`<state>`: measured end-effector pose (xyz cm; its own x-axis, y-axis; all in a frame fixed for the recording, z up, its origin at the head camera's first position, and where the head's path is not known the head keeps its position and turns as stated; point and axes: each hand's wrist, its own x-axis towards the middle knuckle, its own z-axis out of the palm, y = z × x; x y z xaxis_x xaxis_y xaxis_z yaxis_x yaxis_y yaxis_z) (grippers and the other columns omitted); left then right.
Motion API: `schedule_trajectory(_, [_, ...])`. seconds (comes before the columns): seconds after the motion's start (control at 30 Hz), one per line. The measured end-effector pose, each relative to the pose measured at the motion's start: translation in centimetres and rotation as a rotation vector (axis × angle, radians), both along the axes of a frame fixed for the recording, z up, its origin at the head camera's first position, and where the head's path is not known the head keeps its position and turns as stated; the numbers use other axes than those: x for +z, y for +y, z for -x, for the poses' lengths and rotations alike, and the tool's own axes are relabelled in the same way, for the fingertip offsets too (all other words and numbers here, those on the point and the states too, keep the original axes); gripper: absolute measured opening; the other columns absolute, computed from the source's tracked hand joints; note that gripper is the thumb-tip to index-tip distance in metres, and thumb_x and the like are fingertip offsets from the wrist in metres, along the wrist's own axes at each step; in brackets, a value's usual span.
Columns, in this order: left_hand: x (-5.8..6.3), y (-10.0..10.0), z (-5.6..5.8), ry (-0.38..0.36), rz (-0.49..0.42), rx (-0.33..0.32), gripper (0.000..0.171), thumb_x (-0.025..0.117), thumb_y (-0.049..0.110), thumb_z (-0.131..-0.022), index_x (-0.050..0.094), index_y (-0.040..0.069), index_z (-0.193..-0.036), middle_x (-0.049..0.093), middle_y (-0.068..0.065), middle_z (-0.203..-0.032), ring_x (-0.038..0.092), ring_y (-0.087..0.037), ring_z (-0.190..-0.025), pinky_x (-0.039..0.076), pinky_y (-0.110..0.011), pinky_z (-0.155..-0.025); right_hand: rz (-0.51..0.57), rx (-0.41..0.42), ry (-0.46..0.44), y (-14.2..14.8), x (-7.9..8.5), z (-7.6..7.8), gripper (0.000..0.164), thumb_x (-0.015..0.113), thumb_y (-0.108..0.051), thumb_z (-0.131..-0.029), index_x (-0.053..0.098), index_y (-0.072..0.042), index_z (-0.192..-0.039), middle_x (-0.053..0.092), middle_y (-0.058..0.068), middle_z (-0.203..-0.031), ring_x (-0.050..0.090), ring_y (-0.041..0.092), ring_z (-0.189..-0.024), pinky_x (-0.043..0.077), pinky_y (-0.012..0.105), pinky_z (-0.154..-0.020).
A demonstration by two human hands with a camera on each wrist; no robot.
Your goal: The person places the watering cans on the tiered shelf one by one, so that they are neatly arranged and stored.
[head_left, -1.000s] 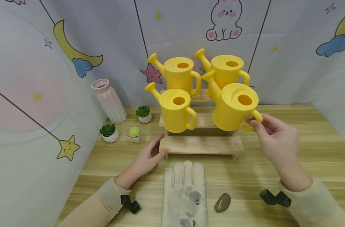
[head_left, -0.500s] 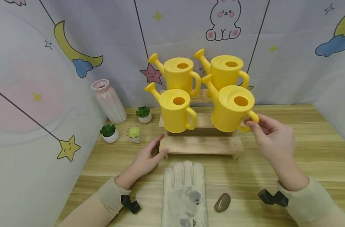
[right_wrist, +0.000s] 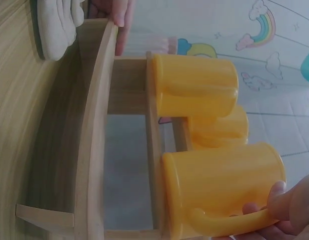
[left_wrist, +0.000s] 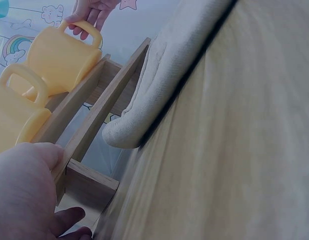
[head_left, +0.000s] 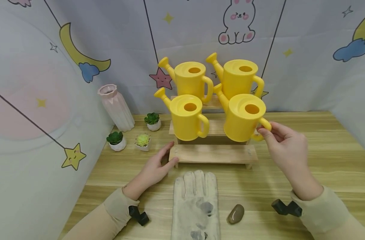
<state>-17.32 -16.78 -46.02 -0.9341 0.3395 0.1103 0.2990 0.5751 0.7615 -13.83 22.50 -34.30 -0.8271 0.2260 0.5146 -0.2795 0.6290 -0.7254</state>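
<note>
In the head view my right hand [head_left: 288,146] pinches the handle of a yellow watering can [head_left: 243,116] between thumb and fingers. This can stands upright at the right of the middle tier of a wooden stepped shelf [head_left: 213,153]; the right wrist view shows its base right at the board. Left of it on that tier is another yellow watering can [head_left: 186,118]. Two more cans, one a yellow watering can [head_left: 189,78] at the left, occupy the top tier. My left hand [head_left: 153,168] rests with spread, extended fingers on the left end of the bottom tier.
A cream work glove [head_left: 195,203] lies in front of the shelf, with a brown stone [head_left: 236,214] to its right. At the left are a pink-white vase [head_left: 117,108] and several small potted plants, among them a succulent [head_left: 116,140]. A printed cloth hangs behind.
My right hand has moved left and slightly down with the watering can, which has gone from tilted to upright on the middle tier. The left hand has stayed in place.
</note>
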Motion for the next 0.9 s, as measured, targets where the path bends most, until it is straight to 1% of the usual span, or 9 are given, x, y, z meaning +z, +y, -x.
schedule_trajectory(0.2, [-0.02, 0.06, 0.07, 0.000, 0.001, -0.001, 0.074, 0.056, 0.061, -0.099, 0.033, 0.027, -0.160, 0.038, 0.008, -0.164, 0.044, -0.018, -0.149, 0.040, -0.042, -0.121, -0.026, 0.004, -0.017, 0.05, 0.02, -0.06, 0.035, 0.079, -0.026, -0.091, 0.077, -0.004, -0.118, 0.077, 0.023, -0.108, 0.057, -0.030, -0.080, 0.048, -0.001, -0.066])
schedule_trajectory(0.47, [-0.02, 0.05, 0.20, -0.003, -0.002, -0.002, 0.073, 0.056, 0.061, -0.099, 0.033, 0.029, -0.160, 0.038, 0.009, -0.164, 0.044, -0.018, -0.148, 0.041, -0.043, -0.121, -0.041, 0.017, -0.071, 0.24, 0.10, 0.08, 0.036, 0.077, -0.032, -0.092, 0.076, -0.007, -0.117, 0.079, 0.016, -0.106, 0.060, -0.026, -0.080, 0.051, 0.001, -0.067])
schedule_trajectory(0.5, [-0.03, 0.05, 0.21, -0.002, -0.002, -0.002, 0.073, 0.056, 0.061, -0.099, 0.033, 0.029, -0.160, 0.038, 0.009, -0.164, 0.045, -0.018, -0.148, 0.042, -0.043, -0.121, -0.041, 0.017, -0.077, 0.27, 0.08, 0.12, 0.036, 0.077, -0.033, -0.092, 0.076, -0.008, -0.117, 0.079, 0.013, -0.105, 0.060, -0.026, -0.080, 0.051, 0.001, -0.067])
schedule_trajectory(0.57, [-0.04, 0.04, 0.25, -0.002, -0.004, -0.003, 0.074, 0.056, 0.061, -0.099, 0.033, 0.028, -0.160, 0.038, 0.008, -0.164, 0.044, -0.019, -0.149, 0.041, -0.043, -0.121, -0.041, 0.023, -0.081, 0.33, 0.07, 0.16, 0.037, 0.076, -0.034, -0.092, 0.076, -0.008, -0.119, 0.079, 0.012, -0.107, 0.060, -0.026, -0.082, 0.051, 0.001, -0.068])
schedule_trajectory(0.6, [-0.05, 0.05, 0.26, -0.003, -0.005, -0.002, 0.074, 0.056, 0.062, -0.099, 0.033, 0.029, -0.160, 0.038, 0.009, -0.164, 0.044, -0.019, -0.148, 0.041, -0.043, -0.121, -0.039, 0.024, -0.085, 0.37, 0.06, 0.19, 0.037, 0.076, -0.035, -0.093, 0.075, -0.009, -0.120, 0.079, 0.008, -0.107, 0.060, -0.026, -0.083, 0.051, 0.001, -0.069])
schedule_trajectory(0.67, [-0.07, 0.03, 0.27, -0.007, -0.010, -0.001, 0.074, 0.056, 0.062, -0.099, 0.032, 0.029, -0.160, 0.038, 0.009, -0.164, 0.044, -0.018, -0.148, 0.041, -0.043, -0.121, -0.029, 0.037, -0.083, 0.42, 0.06, 0.21, 0.038, 0.075, -0.033, -0.094, 0.074, -0.009, -0.123, 0.079, 0.006, -0.110, 0.061, -0.025, -0.087, 0.051, 0.000, -0.071])
schedule_trajectory(0.77, [0.00, -0.02, 0.24, -0.019, -0.036, 0.000, 0.074, 0.057, 0.060, -0.099, 0.033, 0.027, -0.160, 0.038, 0.008, -0.164, 0.044, -0.018, -0.149, 0.042, -0.042, -0.120, 0.005, 0.056, -0.067, 0.52, 0.11, 0.15, 0.038, 0.073, -0.030, -0.096, 0.070, -0.009, -0.128, 0.075, -0.005, -0.114, 0.061, -0.022, -0.095, 0.050, 0.000, -0.077])
schedule_trajectory(0.83, [0.15, -0.08, 0.18, -0.019, -0.053, 0.000, 0.075, 0.059, 0.059, -0.098, 0.034, 0.025, -0.160, 0.039, 0.007, -0.163, 0.044, -0.019, -0.149, 0.042, -0.042, -0.120, 0.046, 0.061, -0.022, 0.61, 0.18, 0.09, 0.036, 0.072, -0.025, -0.097, 0.069, -0.007, -0.128, 0.072, -0.012, -0.114, 0.062, -0.018, -0.099, 0.051, 0.000, -0.081])
schedule_trajectory(0.9, [0.55, -0.20, -0.03, -0.007, -0.048, 0.012, 0.076, 0.060, 0.059, -0.098, 0.034, 0.024, -0.160, 0.042, 0.006, -0.162, 0.047, -0.022, -0.147, 0.044, -0.044, -0.118, 0.084, 0.064, 0.058, 0.74, 0.32, -0.06, 0.032, 0.071, -0.019, -0.097, 0.069, -0.005, -0.126, 0.069, -0.020, -0.112, 0.064, -0.013, -0.101, 0.050, 0.001, -0.086])
